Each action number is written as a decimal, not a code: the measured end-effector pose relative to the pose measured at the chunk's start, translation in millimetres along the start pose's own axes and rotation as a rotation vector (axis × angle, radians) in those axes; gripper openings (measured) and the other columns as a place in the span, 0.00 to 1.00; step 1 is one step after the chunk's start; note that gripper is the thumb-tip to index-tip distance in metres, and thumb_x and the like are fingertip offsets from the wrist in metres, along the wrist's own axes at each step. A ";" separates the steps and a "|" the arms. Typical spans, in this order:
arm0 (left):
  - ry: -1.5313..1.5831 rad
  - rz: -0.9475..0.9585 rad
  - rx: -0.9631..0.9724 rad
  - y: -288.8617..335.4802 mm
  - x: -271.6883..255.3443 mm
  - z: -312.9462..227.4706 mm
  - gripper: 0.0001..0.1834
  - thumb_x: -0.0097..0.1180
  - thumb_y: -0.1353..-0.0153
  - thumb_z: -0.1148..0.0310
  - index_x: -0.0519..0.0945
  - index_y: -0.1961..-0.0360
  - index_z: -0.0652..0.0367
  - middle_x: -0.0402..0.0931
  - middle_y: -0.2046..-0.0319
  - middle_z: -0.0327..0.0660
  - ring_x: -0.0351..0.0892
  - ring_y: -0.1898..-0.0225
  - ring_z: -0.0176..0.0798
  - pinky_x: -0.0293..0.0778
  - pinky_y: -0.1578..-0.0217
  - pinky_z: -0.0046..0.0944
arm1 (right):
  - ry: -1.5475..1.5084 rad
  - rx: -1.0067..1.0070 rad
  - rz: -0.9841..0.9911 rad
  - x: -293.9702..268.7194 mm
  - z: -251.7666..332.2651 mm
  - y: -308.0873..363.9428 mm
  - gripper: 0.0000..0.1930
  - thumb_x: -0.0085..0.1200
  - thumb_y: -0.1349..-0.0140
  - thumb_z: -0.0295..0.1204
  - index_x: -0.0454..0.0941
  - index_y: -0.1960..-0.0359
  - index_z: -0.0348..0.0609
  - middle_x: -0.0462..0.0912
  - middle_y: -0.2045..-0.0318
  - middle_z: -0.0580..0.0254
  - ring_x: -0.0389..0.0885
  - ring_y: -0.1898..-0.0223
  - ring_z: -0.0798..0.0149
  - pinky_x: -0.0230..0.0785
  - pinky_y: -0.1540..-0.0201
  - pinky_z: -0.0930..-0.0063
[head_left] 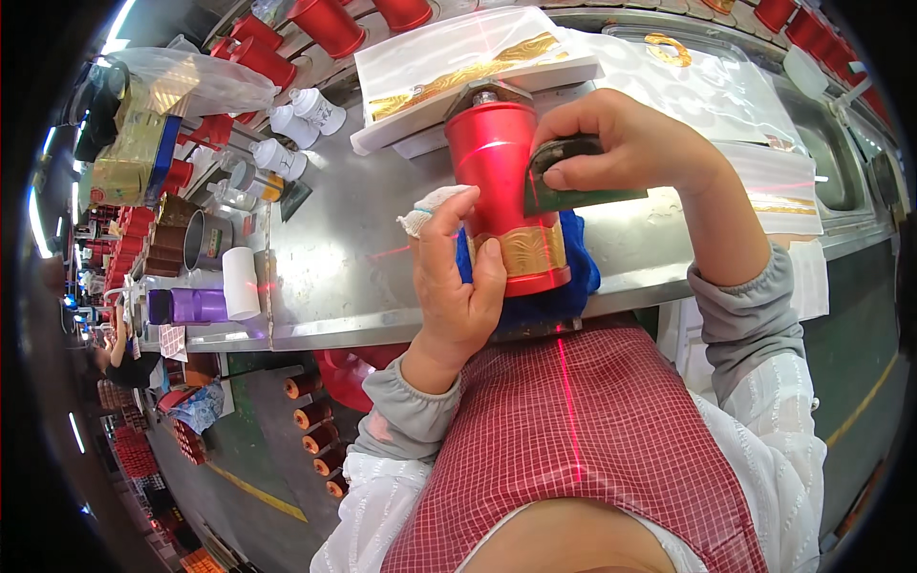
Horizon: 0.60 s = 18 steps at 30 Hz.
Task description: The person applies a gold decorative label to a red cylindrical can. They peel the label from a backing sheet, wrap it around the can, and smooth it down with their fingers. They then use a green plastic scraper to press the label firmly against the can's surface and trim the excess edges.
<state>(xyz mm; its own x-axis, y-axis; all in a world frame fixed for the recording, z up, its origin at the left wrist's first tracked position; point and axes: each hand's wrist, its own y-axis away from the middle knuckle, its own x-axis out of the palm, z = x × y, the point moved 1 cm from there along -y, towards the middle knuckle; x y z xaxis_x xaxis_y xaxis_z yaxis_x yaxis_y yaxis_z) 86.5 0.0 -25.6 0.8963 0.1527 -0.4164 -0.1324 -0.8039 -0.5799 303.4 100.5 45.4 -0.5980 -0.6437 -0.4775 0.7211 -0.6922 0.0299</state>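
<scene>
A glossy red cylindrical canister (490,158) lies in front of me, a patterned gold band (523,250) around its near end. Blue cloth (576,250) lies beneath that end, and a metal piece (485,97) sticks out at the far end. My left hand (454,286) grips the canister's left side, thumb by the gold band; one finger wears a white wrap (435,202). My right hand (626,143) is closed on the dark handle of a flat green squeegee (583,201), whose blade edge sits at the canister's right side.
White sheets with gold decals (468,72) lie behind the canister on the metal table (334,258). White bottles (315,113), a paper roll (241,284) and a grey pot (207,239) stand at left. Red canisters (327,24) line the back; a sink (841,177) is far right.
</scene>
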 end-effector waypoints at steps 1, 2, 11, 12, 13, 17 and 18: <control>-0.024 0.000 0.003 -0.1 0.0 0.7 0.24 0.51 0.39 0.80 0.66 0.40 0.70 0.67 0.44 0.47 0.68 0.45 0.39 0.63 0.40 0.40 | -0.003 -0.012 0.023 0.7 -1.1 -0.3 0.10 0.61 0.42 0.26 0.80 0.61 0.35 0.80 0.72 0.70 0.73 0.69 0.79 0.69 0.65 0.81; -0.047 -0.001 0.006 0.1 0.1 1.2 0.24 0.51 0.39 0.80 0.67 0.40 0.70 0.67 0.44 0.47 0.68 0.44 0.40 0.62 0.39 0.40 | -0.007 -0.025 0.047 1.6 -2.4 -0.6 0.10 0.61 0.42 0.26 0.80 0.61 0.35 0.80 0.72 0.70 0.73 0.69 0.79 0.69 0.65 0.82; 0.008 -0.083 -0.011 4.5 5.1 3.4 0.21 0.53 0.41 0.77 0.72 0.44 0.66 0.73 0.49 0.51 0.72 0.46 0.51 0.67 0.44 0.45 | 0.108 -0.087 0.067 -1.1 12.8 -8.0 0.09 0.62 0.45 0.28 0.78 0.68 0.35 0.75 0.79 0.72 0.68 0.74 0.79 0.64 0.73 0.79; 0.009 -0.063 -0.011 5.1 4.8 2.8 0.22 0.52 0.40 0.79 0.71 0.43 0.67 0.72 0.48 0.50 0.71 0.46 0.47 0.65 0.42 0.43 | 0.145 -0.094 0.070 -2.5 14.1 -9.8 0.09 0.62 0.45 0.28 0.78 0.68 0.35 0.75 0.79 0.71 0.68 0.74 0.78 0.64 0.73 0.79; 0.011 -0.043 -0.012 6.2 4.1 2.0 0.22 0.51 0.40 0.80 0.69 0.43 0.68 0.70 0.46 0.49 0.70 0.45 0.43 0.64 0.41 0.41 | 0.181 -0.102 0.074 -4.8 14.6 -12.4 0.09 0.62 0.45 0.28 0.78 0.68 0.35 0.75 0.79 0.71 0.69 0.74 0.78 0.64 0.73 0.79; 0.007 -0.024 -0.011 9.6 2.8 2.6 0.23 0.50 0.40 0.82 0.68 0.42 0.69 0.68 0.44 0.48 0.68 0.44 0.40 0.62 0.39 0.40 | 0.198 -0.061 0.131 -5.1 20.3 -17.0 0.09 0.62 0.45 0.29 0.79 0.68 0.35 0.75 0.79 0.71 0.70 0.74 0.78 0.66 0.73 0.78; 0.008 -0.027 -0.013 9.7 2.8 2.6 0.23 0.50 0.39 0.80 0.68 0.42 0.69 0.68 0.44 0.48 0.68 0.43 0.40 0.61 0.38 0.40 | 0.201 -0.060 0.138 -5.0 20.0 -17.1 0.09 0.62 0.45 0.29 0.80 0.67 0.35 0.76 0.79 0.71 0.70 0.74 0.78 0.66 0.73 0.78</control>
<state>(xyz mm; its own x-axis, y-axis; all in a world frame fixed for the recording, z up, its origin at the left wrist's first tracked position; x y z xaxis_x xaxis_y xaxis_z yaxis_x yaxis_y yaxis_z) 86.6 -5.9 -34.2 0.9027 0.1696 -0.3955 -0.1030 -0.8072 -0.5813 287.0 109.0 64.8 -0.4150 -0.6492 -0.6374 0.8145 -0.5773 0.0577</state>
